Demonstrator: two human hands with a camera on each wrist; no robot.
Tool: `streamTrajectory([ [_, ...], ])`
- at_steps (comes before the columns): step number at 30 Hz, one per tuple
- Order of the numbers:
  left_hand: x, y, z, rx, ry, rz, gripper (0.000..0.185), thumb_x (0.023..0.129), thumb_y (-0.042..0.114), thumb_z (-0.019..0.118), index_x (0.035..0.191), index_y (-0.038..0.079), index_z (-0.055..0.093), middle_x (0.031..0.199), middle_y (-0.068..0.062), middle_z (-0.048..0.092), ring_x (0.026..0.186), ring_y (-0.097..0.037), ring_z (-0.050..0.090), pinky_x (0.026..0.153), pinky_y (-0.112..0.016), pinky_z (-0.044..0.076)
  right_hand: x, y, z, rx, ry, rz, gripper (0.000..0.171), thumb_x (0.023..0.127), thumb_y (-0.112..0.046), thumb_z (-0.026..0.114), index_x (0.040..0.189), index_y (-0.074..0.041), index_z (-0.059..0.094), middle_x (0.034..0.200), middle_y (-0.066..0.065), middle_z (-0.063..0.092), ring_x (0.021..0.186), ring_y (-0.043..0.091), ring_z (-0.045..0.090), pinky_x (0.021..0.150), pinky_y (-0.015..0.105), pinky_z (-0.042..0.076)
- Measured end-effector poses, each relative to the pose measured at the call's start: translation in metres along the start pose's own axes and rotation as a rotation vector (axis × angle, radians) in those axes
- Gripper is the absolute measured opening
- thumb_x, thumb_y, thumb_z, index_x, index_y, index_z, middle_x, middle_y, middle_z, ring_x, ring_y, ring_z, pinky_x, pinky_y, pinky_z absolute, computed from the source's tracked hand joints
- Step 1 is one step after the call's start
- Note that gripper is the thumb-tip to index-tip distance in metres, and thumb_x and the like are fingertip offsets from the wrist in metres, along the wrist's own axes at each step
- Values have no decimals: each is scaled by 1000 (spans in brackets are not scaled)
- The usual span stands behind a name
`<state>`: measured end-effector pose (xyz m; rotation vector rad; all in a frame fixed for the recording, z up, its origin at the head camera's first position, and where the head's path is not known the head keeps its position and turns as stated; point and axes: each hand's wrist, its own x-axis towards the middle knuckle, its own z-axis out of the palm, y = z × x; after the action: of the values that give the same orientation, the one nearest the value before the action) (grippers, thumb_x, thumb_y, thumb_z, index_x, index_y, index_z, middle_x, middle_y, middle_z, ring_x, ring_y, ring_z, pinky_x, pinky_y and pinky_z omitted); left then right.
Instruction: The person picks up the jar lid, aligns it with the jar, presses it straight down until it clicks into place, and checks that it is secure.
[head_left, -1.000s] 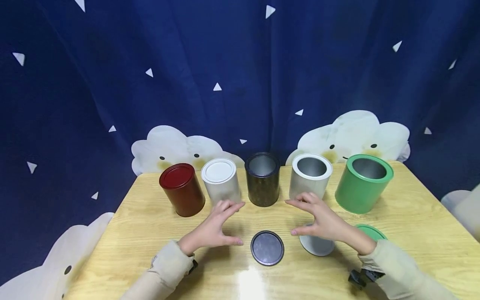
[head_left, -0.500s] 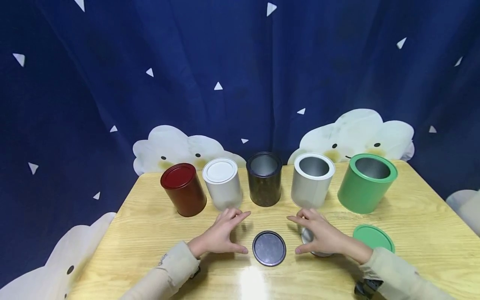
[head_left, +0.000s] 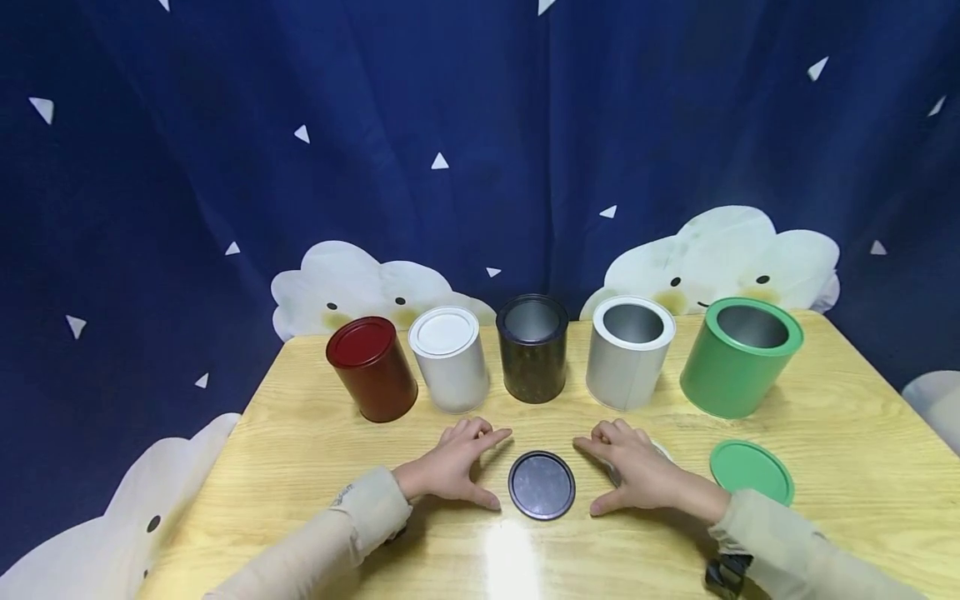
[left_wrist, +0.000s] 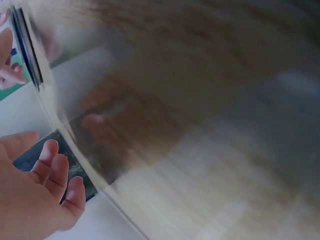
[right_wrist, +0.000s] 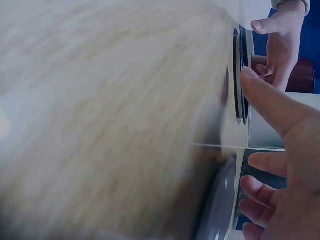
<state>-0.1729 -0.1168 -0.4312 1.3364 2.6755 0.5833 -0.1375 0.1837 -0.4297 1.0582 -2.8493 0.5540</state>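
A round black lid [head_left: 542,486] lies flat on the wooden table between two bare hands. On its left side is my left hand [head_left: 453,467], thumb and forefinger spread apart toward the lid. My right hand [head_left: 633,467] mirrors it from the right, with a gap between its fingertips and the lid. Neither hand holds anything. Under the right hand, a white lid [head_left: 662,451] is mostly hidden. Edge-on, the black lid [right_wrist: 241,75] appears in the right wrist view just past the right fingertip. Behind it stands an uncovered black can [head_left: 533,354].
Cans line the table's [head_left: 315,467] back: a dark red can [head_left: 382,383] and a white can [head_left: 453,375], both lidded, then left of a green can [head_left: 731,371] a second white can [head_left: 626,371], both uncovered. A green lid [head_left: 752,471] lies right. A blue curtain [head_left: 480,125] hangs behind.
Both hands have come down and toward the near side, ending on either side of the black lid. The right arm has uncovered the green lid, while the right hand now covers most of the white lid.
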Motion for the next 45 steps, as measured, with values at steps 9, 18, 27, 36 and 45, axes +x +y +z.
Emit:
streamTrajectory([
  [9, 8, 1, -3, -49, -131, -62, 90, 62, 42, 81, 136, 9, 41, 109, -3, 40, 91, -15, 33, 69, -25, 24, 6, -2, 9, 14, -2, -20, 82, 56, -54, 76, 119, -3, 59, 94, -4, 43, 84, 14, 36, 65, 29, 24],
  [18, 9, 11, 2, 43, -201, -131, 89, 61, 46, 80, 137, 18, 43, 105, 5, 35, 89, -12, 30, 68, -24, 21, 9, -8, 16, 15, -48, -14, 83, 57, -55, 76, 120, -4, 59, 95, -5, 43, 85, 13, 35, 66, 30, 24],
  [27, 13, 17, 10, 96, -214, -132, 86, 62, 48, 78, 136, 20, 44, 97, 9, 31, 86, -11, 29, 66, -25, 22, 5, -10, 21, 17, -40, -9, 84, 59, -58, 73, 119, -3, 59, 95, -6, 43, 87, 13, 35, 66, 30, 25],
  [36, 15, 19, 11, 160, -208, -133, 87, 61, 52, 77, 136, 21, 44, 98, 8, 32, 86, -11, 30, 63, -25, 23, 10, -10, 24, 1, -21, -27, 79, 58, -57, 74, 116, -4, 62, 92, -8, 42, 84, 12, 35, 64, 28, 24],
  [45, 18, 21, 3, 194, -208, -138, 83, 64, 50, 76, 135, 21, 46, 97, 7, 33, 87, -11, 31, 65, -24, 25, 20, -9, 21, -7, 6, -56, 72, 58, -52, 76, 113, -7, 63, 88, -9, 41, 82, 11, 35, 64, 27, 23],
])
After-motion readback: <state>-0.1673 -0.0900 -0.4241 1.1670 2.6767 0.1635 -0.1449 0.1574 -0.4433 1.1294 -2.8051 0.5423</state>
